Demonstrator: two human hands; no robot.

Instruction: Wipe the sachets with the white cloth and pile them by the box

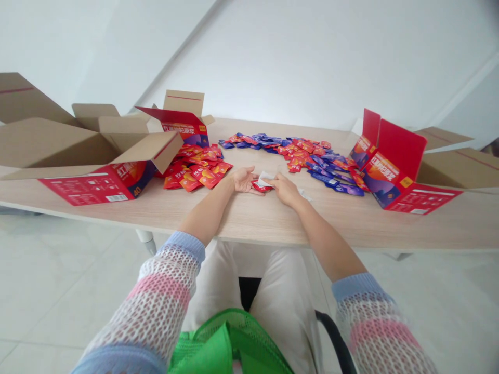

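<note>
My left hand (244,181) is turned palm up near the middle of the table, its fingers under a small red sachet (262,187). In my right hand (286,188) a white tissue (265,178) is pinched, and it lies against the top of that sachet. To the left of my left hand is a heap of red sachets (197,169). Beyond and to the right of my hands, red and purple sachets (298,154) spread in a loose curve. Close to my right wrist lies a flat white piece (305,195), partly hidden by the arm.
A large open carton (93,184) stands on the left, with a second open carton (185,127) behind it. Another open red carton (393,182) stands on the right. The pale wooden table (257,223) backs onto a white wall. A green mesh item (230,343) lies at my lap.
</note>
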